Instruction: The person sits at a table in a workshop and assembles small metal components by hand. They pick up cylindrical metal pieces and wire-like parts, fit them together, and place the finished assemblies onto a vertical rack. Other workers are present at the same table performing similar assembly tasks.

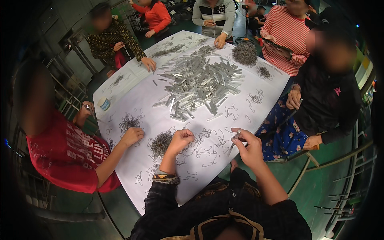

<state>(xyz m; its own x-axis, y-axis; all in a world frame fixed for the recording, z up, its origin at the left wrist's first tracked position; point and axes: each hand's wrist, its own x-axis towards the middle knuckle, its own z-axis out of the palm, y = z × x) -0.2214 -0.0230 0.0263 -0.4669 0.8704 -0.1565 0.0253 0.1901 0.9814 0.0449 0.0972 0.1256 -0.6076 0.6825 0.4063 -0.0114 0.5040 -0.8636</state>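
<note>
My left hand (181,141) is over the white tabletop, thumb and fingers pinched together. Whatever sits between those fingertips is too small to make out. Just left of it lies a dark tangled heap of wire hooks (161,145). My right hand (250,149) is raised at the table's near right edge, gripping a short silver metal bar (238,134) between thumb and fingers. A thin tip points down below that hand. Loose S-shaped wire hooks (209,151) are scattered on the sheet between my two hands.
A big pile of silver metal bars (200,82) covers the table's middle. More wire heaps, such as a large wire ball (245,53), lie around it. A paper cup (104,103) stands at the left edge. Several people surround the white-covered table (132,90), some with hands over it.
</note>
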